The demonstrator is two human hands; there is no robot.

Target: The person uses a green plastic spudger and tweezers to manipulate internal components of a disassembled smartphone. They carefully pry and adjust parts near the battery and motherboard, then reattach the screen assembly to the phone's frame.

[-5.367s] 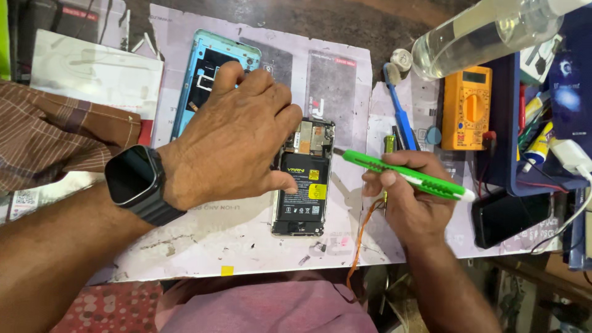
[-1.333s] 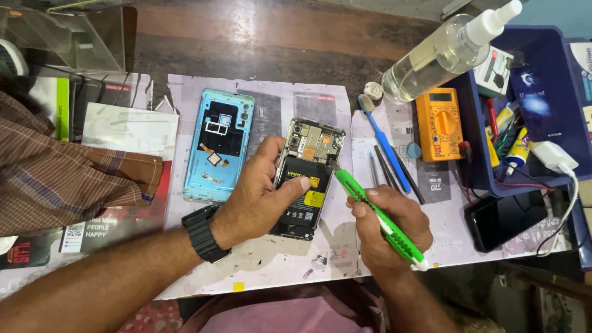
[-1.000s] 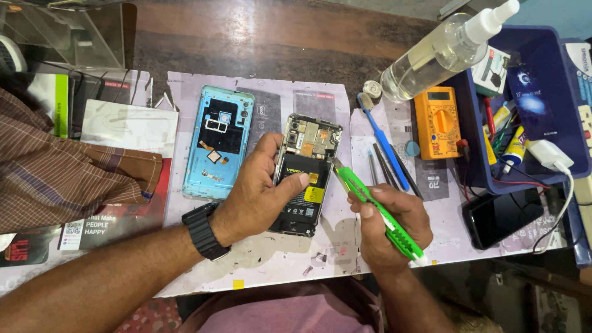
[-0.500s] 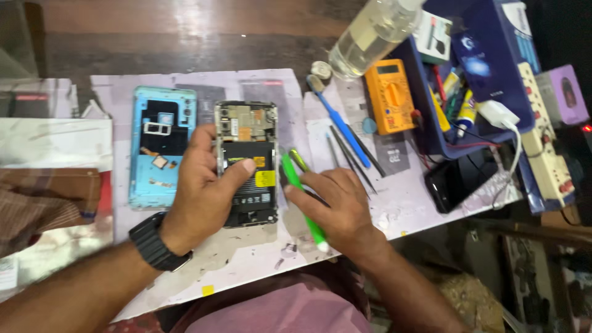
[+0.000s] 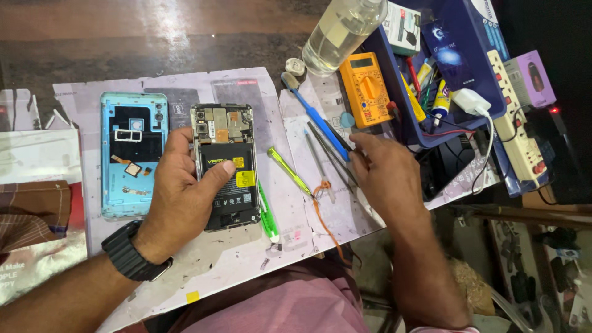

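Observation:
My left hand [image 5: 182, 194] presses down on an opened phone [image 5: 225, 132] lying on the work mat, thumb on its black battery [image 5: 237, 191]. A watch sits on that wrist. The phone's light-blue back cover [image 5: 132, 163] lies just left of it. A green screwdriver [image 5: 267, 213] rests on the mat against the phone's right edge, with nothing holding it. My right hand [image 5: 385, 176] is further right, fingertips on the dark metal tweezers [image 5: 333, 154] beside a blue brush [image 5: 314, 120]. I see nothing gripped in it. A thin yellow-green tool [image 5: 288, 171] lies between the hands.
An orange multimeter [image 5: 367, 89], a clear liquid bottle [image 5: 342, 31] and a blue tray of small tubes [image 5: 453, 61] stand at the back right. A white power strip [image 5: 515, 129] and a dark phone [image 5: 447, 169] lie right. Papers [image 5: 37, 154] lie left. The table's front edge is near.
My right hand has put the green screwdriver down beside the phone and moved right onto the metal tools. My left hand stays on the phone. The view has shifted right.

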